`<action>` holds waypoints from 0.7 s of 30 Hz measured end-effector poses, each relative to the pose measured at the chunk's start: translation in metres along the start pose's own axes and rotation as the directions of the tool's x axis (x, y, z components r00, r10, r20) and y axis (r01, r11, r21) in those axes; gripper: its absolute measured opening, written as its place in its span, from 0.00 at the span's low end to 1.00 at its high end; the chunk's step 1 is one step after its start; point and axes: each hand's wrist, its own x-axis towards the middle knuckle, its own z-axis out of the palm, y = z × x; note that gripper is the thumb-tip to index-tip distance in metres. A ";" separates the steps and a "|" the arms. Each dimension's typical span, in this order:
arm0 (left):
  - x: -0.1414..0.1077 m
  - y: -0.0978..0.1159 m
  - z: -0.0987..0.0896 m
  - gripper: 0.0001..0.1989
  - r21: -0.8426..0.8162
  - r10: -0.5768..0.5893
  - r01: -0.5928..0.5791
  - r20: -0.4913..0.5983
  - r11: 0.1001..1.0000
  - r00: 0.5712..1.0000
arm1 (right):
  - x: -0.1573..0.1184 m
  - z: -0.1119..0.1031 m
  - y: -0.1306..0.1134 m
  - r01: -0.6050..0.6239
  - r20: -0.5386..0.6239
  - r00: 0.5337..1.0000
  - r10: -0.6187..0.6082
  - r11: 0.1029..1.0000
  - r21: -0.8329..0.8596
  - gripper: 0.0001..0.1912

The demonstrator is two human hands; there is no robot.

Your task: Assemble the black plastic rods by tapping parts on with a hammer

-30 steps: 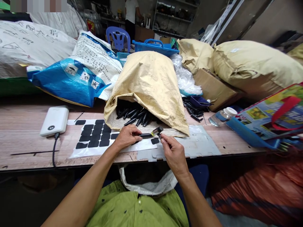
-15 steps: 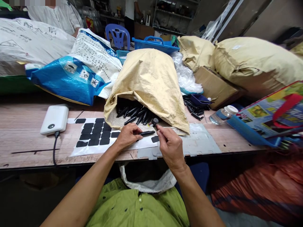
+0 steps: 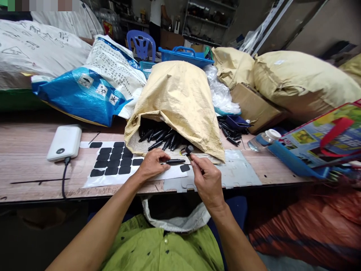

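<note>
My left hand (image 3: 154, 164) is closed around one end of a black pen-shaped piece (image 3: 176, 161), which points right, low over the white sheet (image 3: 135, 173). My right hand (image 3: 207, 177) pinches the thin handle of a small mallet (image 3: 187, 150), its short round head dark with a yellowish edge. The mallet's head is just above and right of the piece's free tip, apparently apart from it. Behind both hands, a tan woven sack (image 3: 180, 90) lies with its mouth towards me, and several more black pieces (image 3: 162, 137) spill inside its opening.
Black rounded patches (image 3: 111, 160) lie on the white sheet. A white power bank (image 3: 64, 142) with a cable is at left. A grey plate (image 3: 239, 171), a bottle (image 3: 263, 140) and a blue tray (image 3: 299, 162) are at right. Large sacks line the back; another person (image 3: 156, 17) stands beyond.
The mallet's head has shifted slightly right and down, turning a little, and my right hand has moved right with it. My left hand still holds the black piece. The view has shifted slightly.
</note>
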 end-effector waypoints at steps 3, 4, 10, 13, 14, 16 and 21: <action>0.000 0.002 0.002 0.18 0.050 0.031 -0.031 -0.008 0.998 0.999 | -0.005 -0.005 0.003 -0.053 -0.005 0.999 0.053 0.998 0.026 0.14; 0.001 0.002 0.002 0.16 0.057 0.040 -0.040 -0.009 0.998 0.999 | -0.007 -0.005 0.005 -0.067 -0.004 0.998 0.067 0.997 0.030 0.14; 0.001 0.000 0.002 0.08 0.029 0.042 -0.044 0.054 0.999 0.998 | -0.013 0.005 0.008 -0.077 0.017 0.997 0.076 0.996 0.034 0.14; 0.000 -0.002 0.001 0.09 0.027 0.058 -0.060 0.061 0.998 0.996 | -0.008 0.008 0.002 -0.031 0.033 0.999 0.031 0.999 0.011 0.14; 0.000 -0.002 0.000 0.09 0.031 0.064 -0.066 0.060 0.997 0.996 | -0.006 0.008 -0.001 -0.009 0.033 0.999 0.009 1.000 0.006 0.15; 0.001 -0.003 0.000 0.09 0.038 0.069 -0.071 0.055 0.997 0.996 | -0.002 0.008 -0.008 0.048 0.005 0.999 -0.048 0.999 -0.001 0.15; 0.004 -0.003 0.002 0.09 0.028 0.041 -0.043 0.049 0.999 0.998 | -0.008 0.016 -0.010 0.131 -0.093 0.986 -0.136 0.990 -0.057 0.18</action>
